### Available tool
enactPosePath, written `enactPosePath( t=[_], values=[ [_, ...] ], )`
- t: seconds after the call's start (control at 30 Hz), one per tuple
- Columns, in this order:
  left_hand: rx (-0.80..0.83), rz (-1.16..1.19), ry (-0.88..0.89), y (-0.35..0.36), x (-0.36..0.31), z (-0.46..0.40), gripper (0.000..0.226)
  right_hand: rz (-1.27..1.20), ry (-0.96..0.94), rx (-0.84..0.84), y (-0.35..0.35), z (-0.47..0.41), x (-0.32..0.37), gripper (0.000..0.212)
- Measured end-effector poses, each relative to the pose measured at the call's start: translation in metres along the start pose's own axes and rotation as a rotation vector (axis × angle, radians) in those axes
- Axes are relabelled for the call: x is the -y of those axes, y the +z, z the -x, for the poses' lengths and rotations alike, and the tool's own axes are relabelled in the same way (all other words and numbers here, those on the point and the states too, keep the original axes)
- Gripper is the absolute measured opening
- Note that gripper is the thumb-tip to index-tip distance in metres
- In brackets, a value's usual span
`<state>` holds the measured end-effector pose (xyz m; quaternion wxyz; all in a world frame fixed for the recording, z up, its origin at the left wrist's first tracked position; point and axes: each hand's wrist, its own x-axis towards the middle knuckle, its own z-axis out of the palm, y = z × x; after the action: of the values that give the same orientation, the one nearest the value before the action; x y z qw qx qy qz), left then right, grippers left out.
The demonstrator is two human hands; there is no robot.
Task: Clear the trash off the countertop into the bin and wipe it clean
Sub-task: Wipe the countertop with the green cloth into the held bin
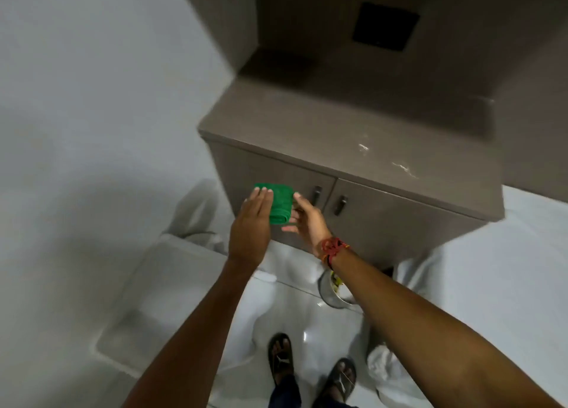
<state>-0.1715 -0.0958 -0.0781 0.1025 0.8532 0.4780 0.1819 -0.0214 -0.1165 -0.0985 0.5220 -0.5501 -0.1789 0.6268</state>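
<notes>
A folded green cloth (279,203) is pressed between my two hands in front of the cabinet doors, below the countertop edge. My left hand (250,226) lies flat against its left side, fingers straight. My right hand (309,220), with a red thread band at the wrist, holds its right side. The brown countertop (307,125) carries white smears and crumbs (402,166) near its front right. A small metal bin (333,289) with scraps inside stands on the floor under my right forearm.
Two cabinet doors with dark handles (329,200) face me. White bedding (172,284) lies at the left and more white fabric (491,269) at the right. A dark square panel (385,26) sits on the wall above. My sandalled feet (310,370) stand on glossy tiles.
</notes>
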Motion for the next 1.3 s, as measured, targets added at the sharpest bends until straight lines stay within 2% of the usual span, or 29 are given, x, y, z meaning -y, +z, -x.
enactPosePath(
  t=[0.03, 0.1, 0.17, 0.23, 0.33, 0.4, 0.47, 0.57, 0.67, 0.73, 0.8, 0.83, 0.9, 0.97, 1.03, 1.07, 1.13, 1.17, 1.2, 1.27, 1.3],
  values=[
    [0.026, 0.025, -0.004, 0.018, -0.017, -0.002, 0.063, 0.175, -0.045, -0.098, -0.033, 0.003, -0.013, 0.035],
    [0.076, 0.078, -0.014, 0.065, -0.045, 0.005, 0.064, 0.792, -0.13, -0.199, -0.106, 0.009, -0.054, 0.041],
    [0.121, 0.118, -0.021, 0.115, -0.06, 0.02, 0.065, 1.343, -0.164, -0.1, -0.178, 0.014, -0.102, 0.051],
    [0.179, 0.142, -0.013, 0.18, -0.066, 0.039, 0.067, 1.615, -0.134, 0.07, -0.249, 0.01, -0.159, 0.068],
    [0.236, 0.147, -0.049, 0.272, -0.058, 0.069, 0.065, 1.878, 0.034, 0.254, -0.332, -0.012, -0.253, 0.088],
    [0.243, 0.134, -0.049, 0.33, -0.046, 0.09, 0.067, 1.945, 0.097, 0.28, -0.377, -0.035, -0.315, 0.09],
    [0.272, 0.154, -0.043, 0.378, -0.03, 0.109, 0.069, 1.97, 0.07, 0.236, -0.413, -0.06, -0.368, 0.081],
    [0.314, 0.161, -0.069, 0.415, -0.017, 0.12, 0.065, 2.017, 0.02, 0.16, -0.436, -0.089, -0.411, 0.067],
    [0.36, 0.165, -0.036, 0.439, -0.013, 0.119, 0.061, 2.029, -0.094, 0.077, -0.438, -0.117, -0.432, 0.053],
    [0.38, 0.188, -0.015, 0.447, -0.017, 0.118, 0.061, 2.071, -0.097, 0.104, -0.44, -0.123, -0.434, 0.038],
    [0.375, 0.184, 0.015, 0.447, -0.021, 0.116, 0.061, 2.058, -0.204, 0.114, -0.434, -0.121, -0.428, 0.015],
    [0.366, 0.19, 0.021, 0.445, -0.024, 0.116, 0.061, 2.074, -0.265, 0.101, -0.433, -0.116, -0.425, 0.011],
    [0.36, 0.2, 0.024, 0.43, -0.03, 0.115, 0.061, 2.09, -0.379, 0.037, -0.428, -0.099, -0.417, 0.012],
    [0.353, 0.199, 0.026, 0.403, -0.039, 0.111, 0.061, 2.132, -0.483, -0.003, -0.419, -0.075, -0.398, 0.037],
    [0.335, 0.181, -0.007, 0.368, -0.047, 0.108, 0.062, 2.124, -0.466, -0.002, -0.408, -0.049, -0.37, 0.055],
    [0.331, 0.176, -0.028, 0.346, -0.052, 0.105, 0.063, 2.127, -0.401, 0.046, -0.398, -0.031, -0.352, 0.049],
    [0.308, 0.175, -0.033, 0.297, -0.059, 0.097, 0.066, 2.104, -0.301, 0.154, -0.375, 0.009, -0.307, 0.016],
    [0.289, 0.175, -0.02, 0.278, -0.062, 0.096, 0.067, 2.115, -0.288, 0.168, -0.368, 0.027, -0.29, 0.009],
    [0.26, 0.182, -0.001, 0.255, -0.066, 0.091, 0.065, 2.144, -0.275, 0.197, -0.358, 0.043, -0.265, 0.011],
    [0.186, 0.206, 0.05, 0.211, -0.072, 0.079, 0.06, 2.16, -0.194, 0.321, -0.334, 0.065, -0.216, 0.033],
    [0.145, 0.222, 0.082, 0.19, -0.075, 0.07, 0.06, 2.195, -0.261, 0.317, -0.322, 0.071, -0.191, 0.039]
  ],
)
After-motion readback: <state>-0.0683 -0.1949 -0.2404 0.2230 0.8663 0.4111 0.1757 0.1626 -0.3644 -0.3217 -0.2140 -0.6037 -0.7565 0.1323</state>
